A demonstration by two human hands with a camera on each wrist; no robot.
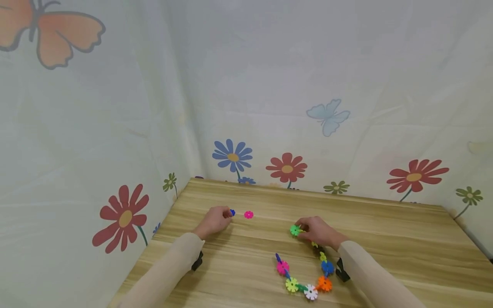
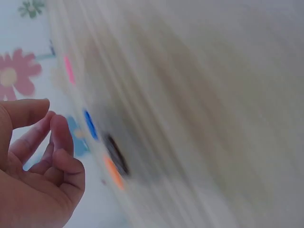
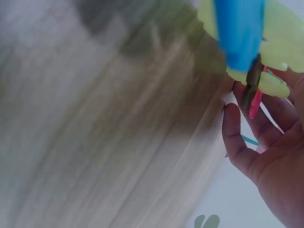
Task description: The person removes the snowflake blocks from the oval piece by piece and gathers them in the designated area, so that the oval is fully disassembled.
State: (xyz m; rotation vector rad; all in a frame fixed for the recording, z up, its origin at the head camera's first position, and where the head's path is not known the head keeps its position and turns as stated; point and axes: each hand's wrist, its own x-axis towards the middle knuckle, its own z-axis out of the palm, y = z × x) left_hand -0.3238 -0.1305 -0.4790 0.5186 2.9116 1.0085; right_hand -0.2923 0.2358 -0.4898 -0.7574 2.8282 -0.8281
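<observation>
My left hand point(image 1: 216, 220) is over the far left of the table, fingers loosely bent and nothing between thumb and fingers in the left wrist view. Just past its fingertips lies a blue snowflake disc point(image 1: 233, 212), and a pink snowflake disc point(image 1: 248, 214) is to the right. A black disc point(image 2: 115, 155) and an orange disc point(image 2: 114, 173) show in the left wrist view. My right hand point(image 1: 319, 231) holds the far end of a chain of snowflake discs point(image 1: 310, 292), near a green disc point(image 1: 295, 230). The chain curves toward me; my fingers hide part of it.
The wood-grain table point(image 1: 404, 239) reaches a pale cloth backdrop point(image 1: 269, 85) printed with flowers and butterflies, behind and at the left. A black wrist device point(image 1: 197, 261) is under the left sleeve, another wrist device point(image 1: 342, 270) by the right.
</observation>
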